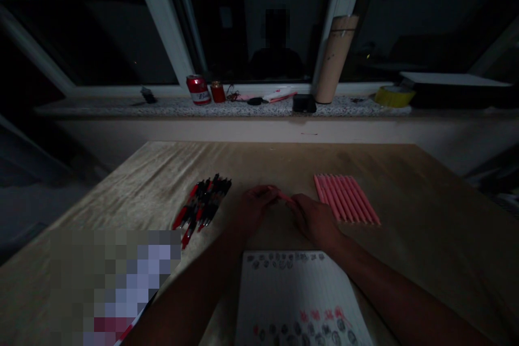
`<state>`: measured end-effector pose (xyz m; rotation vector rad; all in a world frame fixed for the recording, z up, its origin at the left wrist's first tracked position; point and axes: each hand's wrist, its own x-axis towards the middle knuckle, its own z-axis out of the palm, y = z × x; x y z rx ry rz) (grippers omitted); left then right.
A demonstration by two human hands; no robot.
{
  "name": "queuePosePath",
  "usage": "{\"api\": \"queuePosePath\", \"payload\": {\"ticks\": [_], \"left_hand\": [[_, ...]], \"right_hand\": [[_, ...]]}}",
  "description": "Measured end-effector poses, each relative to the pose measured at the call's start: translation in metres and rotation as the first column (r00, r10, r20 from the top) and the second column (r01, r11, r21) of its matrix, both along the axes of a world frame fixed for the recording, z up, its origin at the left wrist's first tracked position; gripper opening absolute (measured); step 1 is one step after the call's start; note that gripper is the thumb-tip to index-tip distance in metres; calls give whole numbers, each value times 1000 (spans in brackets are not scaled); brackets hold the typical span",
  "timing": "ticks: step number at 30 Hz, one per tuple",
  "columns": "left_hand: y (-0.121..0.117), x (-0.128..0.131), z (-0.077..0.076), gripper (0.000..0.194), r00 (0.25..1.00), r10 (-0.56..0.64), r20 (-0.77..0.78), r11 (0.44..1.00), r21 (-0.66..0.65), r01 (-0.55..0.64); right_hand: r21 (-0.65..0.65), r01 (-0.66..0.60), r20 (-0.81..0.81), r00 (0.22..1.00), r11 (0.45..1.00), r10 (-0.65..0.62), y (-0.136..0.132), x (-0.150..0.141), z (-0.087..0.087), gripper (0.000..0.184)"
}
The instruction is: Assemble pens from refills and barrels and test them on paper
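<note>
My left hand (259, 200) and my right hand (314, 216) meet over the middle of the table. Between them they hold a slim pink pen-like stick (286, 197) by its two ends, with closed fingers. To the right of my right hand, several similar pink sticks (346, 199) lie side by side in a neat, slanted row. A loose pile of red and black pens (205, 203) lies left of my left hand. Below my hands, between my forearms, is a lined notebook page (294, 292) with dark scribbled circles and red marks.
The table (413, 184) has a brownish cover and stands against a wall under a window. On the sill (162, 110) are a red can (198, 90), a small red jar (218, 92), a tall cardboard tube (337, 59) and yellow tape (393, 96). A blurred patch covers the lower left.
</note>
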<state>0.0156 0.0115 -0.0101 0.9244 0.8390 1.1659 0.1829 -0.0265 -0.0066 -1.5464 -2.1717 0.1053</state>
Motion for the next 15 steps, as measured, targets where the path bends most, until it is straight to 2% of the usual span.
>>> {"api": "queuePosePath", "payload": {"ticks": [4,10,12,15], "left_hand": [[0,0,0,17,999,-24,39,999,40,23],[-1,1,-2,17,991,-44,123,999,30,40],[-1,1,-3,19,995,-37,94,999,30,34],[-2,1,-4,20,999,2,-55,999,35,0]], "right_hand": [[5,-6,18,1000,1000,6,2,0,-3,31],[-14,6,32,999,1000,-5,3,0,-8,33],[2,-12,3,1000,1000,12,3,1,-7,31],[18,-29,-18,999,999,30,2,2,-6,30]]}}
